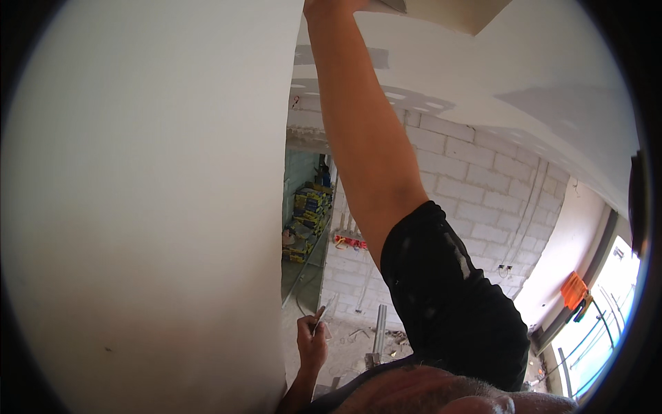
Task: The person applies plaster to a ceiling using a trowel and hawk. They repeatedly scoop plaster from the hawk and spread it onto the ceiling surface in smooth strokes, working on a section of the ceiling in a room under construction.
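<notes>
My right arm, in a black short sleeve, reaches up to the top edge of the view. There my right hand (pixel 334 6), largely cut off by the edge, is closed at a grey putty knife (pixel 394 5); only part of its flat blade shows, against the pale ceiling edge. Low down, beside the white wall panel (pixel 152 193), my left hand (pixel 312 343) is closed round a second putty knife (pixel 319 320). Its thin whitish blade points up and is hard to make out against the bright background.
The tall panel fills the left side. Behind stands a pale block wall (pixel 476 165) with conduits. Yellow bags (pixel 310 203) are stacked past an opening. Debris (pixel 393 343) and a metal post (pixel 380 330) are below. An orange cloth (pixel 574 290) hangs near the bright window.
</notes>
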### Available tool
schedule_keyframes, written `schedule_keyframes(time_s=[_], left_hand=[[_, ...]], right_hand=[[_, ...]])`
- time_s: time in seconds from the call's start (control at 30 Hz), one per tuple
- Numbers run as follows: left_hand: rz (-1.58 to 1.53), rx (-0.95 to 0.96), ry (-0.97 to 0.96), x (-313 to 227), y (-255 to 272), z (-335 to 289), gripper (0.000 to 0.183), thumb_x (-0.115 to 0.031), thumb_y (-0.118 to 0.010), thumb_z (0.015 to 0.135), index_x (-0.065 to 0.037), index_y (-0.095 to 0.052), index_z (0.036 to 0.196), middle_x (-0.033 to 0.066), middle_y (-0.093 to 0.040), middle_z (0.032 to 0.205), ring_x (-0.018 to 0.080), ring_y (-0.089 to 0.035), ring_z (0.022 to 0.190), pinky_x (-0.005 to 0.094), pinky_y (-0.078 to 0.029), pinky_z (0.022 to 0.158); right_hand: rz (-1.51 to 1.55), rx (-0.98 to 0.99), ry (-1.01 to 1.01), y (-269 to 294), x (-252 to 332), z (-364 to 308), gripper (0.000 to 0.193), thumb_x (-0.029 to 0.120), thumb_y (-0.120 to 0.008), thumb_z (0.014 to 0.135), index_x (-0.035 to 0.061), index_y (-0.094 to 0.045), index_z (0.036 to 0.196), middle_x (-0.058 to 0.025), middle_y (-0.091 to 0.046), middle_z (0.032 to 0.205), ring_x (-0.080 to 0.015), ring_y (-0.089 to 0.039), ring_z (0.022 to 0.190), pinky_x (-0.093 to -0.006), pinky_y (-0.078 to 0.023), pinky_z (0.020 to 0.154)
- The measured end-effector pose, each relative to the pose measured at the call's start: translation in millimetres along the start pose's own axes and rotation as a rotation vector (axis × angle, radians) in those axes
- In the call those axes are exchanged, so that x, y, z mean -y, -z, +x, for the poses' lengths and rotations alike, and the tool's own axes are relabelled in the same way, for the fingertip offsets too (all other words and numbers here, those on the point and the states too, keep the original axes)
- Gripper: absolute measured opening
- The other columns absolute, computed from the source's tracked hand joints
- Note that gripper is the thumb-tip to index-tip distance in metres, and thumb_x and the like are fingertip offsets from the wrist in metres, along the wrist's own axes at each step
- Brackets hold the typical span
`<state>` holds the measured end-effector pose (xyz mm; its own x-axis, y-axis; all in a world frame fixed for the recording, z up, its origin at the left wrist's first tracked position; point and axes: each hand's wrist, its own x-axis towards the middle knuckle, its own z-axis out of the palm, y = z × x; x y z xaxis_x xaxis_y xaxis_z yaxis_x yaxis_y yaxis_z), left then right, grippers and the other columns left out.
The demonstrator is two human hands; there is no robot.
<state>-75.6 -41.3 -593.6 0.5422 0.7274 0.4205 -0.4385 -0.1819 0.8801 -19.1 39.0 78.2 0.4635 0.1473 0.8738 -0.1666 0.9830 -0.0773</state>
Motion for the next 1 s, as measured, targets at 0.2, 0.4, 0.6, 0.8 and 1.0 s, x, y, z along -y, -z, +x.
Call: schedule_keyframes(time_s=[0.2,0.4,0.6,0.8,1.0], left_hand=[[-0.044,0.006,-0.015,2.9,0.8,4.3,0.016,0.004,-0.055,0.097,-0.003,-0.045,0.109,0.0204,-0.066,0.134,0.0068,-0.045,0.073,0.0254,-0.044,0.067],[-0.058,0.010,-0.028,-2.6,-0.4,3.9,0.016,0.004,-0.054,0.098,-0.003,-0.044,0.109,0.0202,-0.066,0.134,0.0070,-0.045,0.069,0.0251,-0.044,0.064],[-0.120,-0.030,-0.024,-0.2,3.4,1.1,0.014,-0.007,-0.061,0.099,-0.003,-0.049,0.106,0.0003,-0.047,0.085,0.0086,-0.042,0.075,0.0271,-0.039,0.067],[-0.052,0.003,-0.005,10.7,4.8,2.0,0.016,0.001,-0.057,0.098,-0.001,-0.046,0.109,0.0198,-0.067,0.121,0.0124,-0.054,0.079,0.0307,-0.048,0.074],[-0.048,-0.011,0.036,5.6,4.7,-0.2,0.015,0.000,-0.059,0.098,-0.001,-0.048,0.109,0.0123,-0.062,0.101,0.0158,-0.056,0.083,0.0328,-0.049,0.079]], right_hand=[[0.080,0.061,-0.039,10.4,-34.2,16.8,0.015,0.015,-0.063,0.103,-0.0001,-0.062,0.103,-0.0090,-0.064,0.088,-0.0234,-0.065,0.077,-0.0338,-0.054,0.066],[-1.632,0.266,0.697,34.1,-51.1,35.6,0.040,0.027,-0.044,0.110,-0.0067,-0.064,0.120,-0.0181,-0.072,0.110,-0.0256,-0.070,0.092,-0.0346,-0.055,0.077],[-1.842,0.339,0.972,39.0,-90.6,12.6,0.041,0.027,-0.041,0.110,-0.0005,-0.064,0.128,-0.0186,-0.071,0.122,-0.0287,-0.069,0.103,-0.0360,-0.054,0.089],[-0.130,0.396,0.030,30.4,-73.1,2.1,0.038,0.025,-0.045,0.109,-0.0025,-0.057,0.133,-0.0156,-0.067,0.127,-0.0265,-0.069,0.104,-0.0414,-0.058,0.086],[-0.143,0.048,0.102,10.9,15.6,-13.0,0.028,0.020,-0.062,0.104,0.0033,-0.058,0.127,-0.0119,-0.066,0.115,-0.0259,-0.065,0.098,-0.0385,-0.058,0.083]])
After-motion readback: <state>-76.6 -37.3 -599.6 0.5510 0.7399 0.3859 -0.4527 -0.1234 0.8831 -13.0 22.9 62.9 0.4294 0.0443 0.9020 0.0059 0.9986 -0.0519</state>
